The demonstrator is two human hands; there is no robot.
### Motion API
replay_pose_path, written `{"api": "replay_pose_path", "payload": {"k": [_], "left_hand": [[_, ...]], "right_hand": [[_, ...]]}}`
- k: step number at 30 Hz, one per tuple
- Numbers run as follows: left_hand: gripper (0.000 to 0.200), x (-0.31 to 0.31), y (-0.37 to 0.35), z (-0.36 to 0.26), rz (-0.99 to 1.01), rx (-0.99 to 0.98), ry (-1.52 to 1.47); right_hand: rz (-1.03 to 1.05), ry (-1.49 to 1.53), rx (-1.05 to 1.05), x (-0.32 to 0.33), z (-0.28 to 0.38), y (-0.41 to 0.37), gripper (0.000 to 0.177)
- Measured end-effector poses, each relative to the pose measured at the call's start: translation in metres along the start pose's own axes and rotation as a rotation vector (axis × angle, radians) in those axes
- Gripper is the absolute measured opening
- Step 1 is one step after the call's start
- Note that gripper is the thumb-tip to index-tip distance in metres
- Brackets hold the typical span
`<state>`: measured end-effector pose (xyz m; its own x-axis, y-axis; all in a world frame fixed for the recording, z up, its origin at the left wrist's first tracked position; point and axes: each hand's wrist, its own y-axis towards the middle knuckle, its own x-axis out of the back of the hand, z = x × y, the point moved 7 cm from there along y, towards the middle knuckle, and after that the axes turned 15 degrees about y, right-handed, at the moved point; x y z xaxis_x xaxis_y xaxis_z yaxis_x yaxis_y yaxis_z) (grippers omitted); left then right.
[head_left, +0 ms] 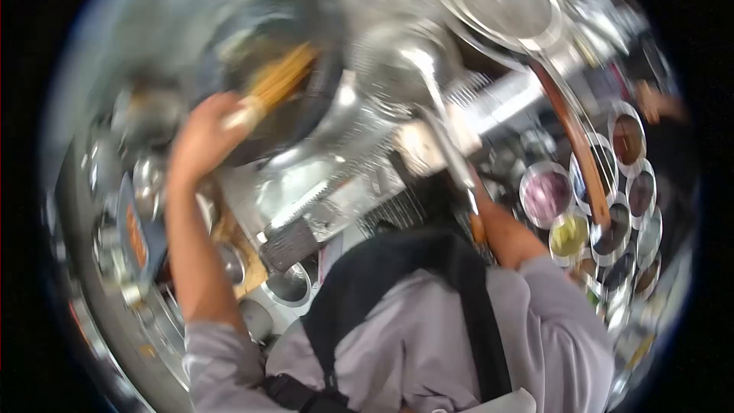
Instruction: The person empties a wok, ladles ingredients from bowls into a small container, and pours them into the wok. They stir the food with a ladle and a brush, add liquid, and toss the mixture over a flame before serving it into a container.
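Observation:
My left hand [205,136] is closed round the pale end of a bundle of thin yellow-brown sticks, perhaps a brush [281,80]. The other end of the bundle reaches into a dark wok [325,38] at the upper left. My right forearm [508,233] points up beside a metal handle [451,154] that runs from a round, shiny pan or ladle [401,65]. The fingers of my right hand are hidden or blurred near that handle. A pale, cloth-like thing [419,147] lies close by.
A large round strainer [501,0] is at the top right, near a long brown handle [569,134]. Several small bowls stand at the right, one with pink contents [547,193], one with yellow [569,235]. Another person's hand [657,103] shows at the right edge. Metal pots [149,115] stand at the left.

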<state>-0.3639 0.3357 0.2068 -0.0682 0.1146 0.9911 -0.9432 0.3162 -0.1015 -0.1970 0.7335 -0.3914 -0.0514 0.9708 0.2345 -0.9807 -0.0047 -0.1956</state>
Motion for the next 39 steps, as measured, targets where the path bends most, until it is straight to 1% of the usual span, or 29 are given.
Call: {"api": "replay_pose_path", "payload": {"k": [1, 2, 3, 4, 5, 6, 7, 8, 10, 11, 13, 14, 15, 16, 17, 18, 19, 20, 21, 23, 25, 26, 27, 29, 31, 33, 36, 37, 39], "left_hand": [[0.032, 0.018, -0.01, -0.015, 0.094, -0.004, 0.025], [0.032, 0.013, -0.012, -0.004, 0.038, -0.092, -0.026], [0.031, 0.008, -0.005, 0.002, 0.148, 0.005, -0.123], [0.03, -0.004, 0.006, 0.014, 0.102, 0.037, -0.185], [0.026, -0.025, 0.027, 0.023, 0.16, 0.064, -0.26], [0.024, -0.041, 0.052, 0.033, 0.077, 0.106, -0.198], [0.023, -0.053, 0.069, 0.037, -0.012, 0.152, -0.134], [0.023, -0.068, 0.076, 0.033, -0.007, 0.137, -0.133], [0.022, -0.08, 0.08, 0.04, -0.16, 0.367, -0.09], [0.022, -0.072, 0.074, 0.035, -0.154, 0.357, -0.099], [0.025, -0.05, 0.051, 0.029, 0.118, 0.192, -0.232], [0.025, -0.028, 0.043, 0.027, 0.105, 0.221, -0.226], [0.027, -0.001, 0.03, 0.004, 0.08, 0.028, -0.093], [0.029, 0.015, 0.014, -0.015, 0.064, -0.153, 0.045], [0.032, 0.017, 0.02, -0.017, 0.13, -0.136, 0.029], [0.03, 0.016, 0.032, -0.018, 0.12, -0.108, 0.024], [0.03, -0.003, 0.056, 0.004, 0.196, -0.012, 0.038], [0.028, -0.021, 0.082, 0.025, 0.068, -0.019, 0.104], [0.028, -0.027, 0.102, 0.034, -0.017, 0.144, 0.18], [0.032, -0.061, 0.113, 0.053, -0.219, 0.477, 0.077], [0.034, -0.078, 0.091, 0.042, -0.316, 0.412, 0.009], [0.035, -0.071, 0.07, 0.029, -0.265, 0.35, -0.005], [0.036, -0.061, 0.046, 0.02, -0.222, 0.268, -0.033], [0.039, -0.032, 0.008, 0.002, -0.175, 0.12, -0.141], [0.04, -0.018, 0.009, 0.002, -0.137, 0.064, -0.139], [0.036, -0.021, 0.024, 0.011, -0.075, 0.141, -0.173], [0.036, -0.071, 0.06, 0.031, -0.259, 0.266, -0.214], [0.036, -0.072, 0.065, 0.037, -0.334, 0.343, -0.214], [0.035, -0.051, 0.042, 0.023, -0.245, 0.242, -0.184]], "right_hand": [[-0.066, 0.062, -0.095, -0.001, -0.002, 0.003, 0.034], [-0.158, 0.031, -0.226, 0.019, 0.099, -0.014, 0.033], [-0.21, -0.065, -0.508, 0.032, 0.143, -0.021, 0.032], [0.054, -0.378, -0.198, 0.009, 0.095, 0.005, 0.032], [0.287, -0.558, -0.152, 0.006, 0.117, 0.007, 0.034], [0.337, -0.474, -0.256, 0.013, 0.154, 0.001, 0.036], [0.342, -0.503, -0.494, 0.005, 0.125, 0.011, 0.037], [0.364, -0.526, -0.439, -0.004, 0.123, 0.016, 0.036], [0.369, -0.51, -0.372, -0.003, 0.139, 0.013, 0.033], [0.217, -0.384, -0.286, 0.007, 0.155, 0.002, 0.031], [0.093, -0.212, -0.344, 0.019, 0.156, -0.016, 0.03], [0.047, -0.014, -0.305, 0.023, 0.167, -0.031, 0.031], [0.02, 0.187, -0.262, 0.029, 0.177, -0.051, 0.032], [0.13, 0.782, -0.676, 0.015, 0.155, -0.079, 0.042], [0.334, 1.099, -0.713, 0.027, 0.202, -0.106, 0.057], [0.324, 1.356, -0.814, 0.03, 0.228, -0.135, 0.067], [0.555, 1.506, -0.657, 0.036, 0.252, -0.147, 0.057], [0.487, 1.314, -0.661, 0.048, 0.255, -0.156, 0.053], [0.407, 1.13, -0.65, 0.055, 0.26, -0.161, 0.05], [0.075, 0.006, -0.454, 0.084, 0.268, -0.155, 0.039], [-0.096, 0.02, -0.349, 0.096, 0.324, -0.153, 0.034], [-0.084, 0.202, -0.319, 0.096, 0.331, -0.151, 0.032], [-0.078, 0.195, -0.309, 0.098, 0.348, -0.145, 0.032], [-0.015, 0.52, -0.407, 0.088, 0.399, -0.131, 0.033], [-0.003, 0.721, -0.294, 0.083, 0.437, -0.094, 0.032], [-0.129, 0.44, -0.056, 0.092, 0.456, -0.024, 0.029], [-0.196, 0.151, 0.161, 0.113, 0.524, 0.097, 0.035], [-0.213, 0.29, 0.141, 0.118, 0.535, 0.133, 0.039], [-0.342, -0.116, 0.341, 0.135, 0.548, 0.209, 0.038]]}}
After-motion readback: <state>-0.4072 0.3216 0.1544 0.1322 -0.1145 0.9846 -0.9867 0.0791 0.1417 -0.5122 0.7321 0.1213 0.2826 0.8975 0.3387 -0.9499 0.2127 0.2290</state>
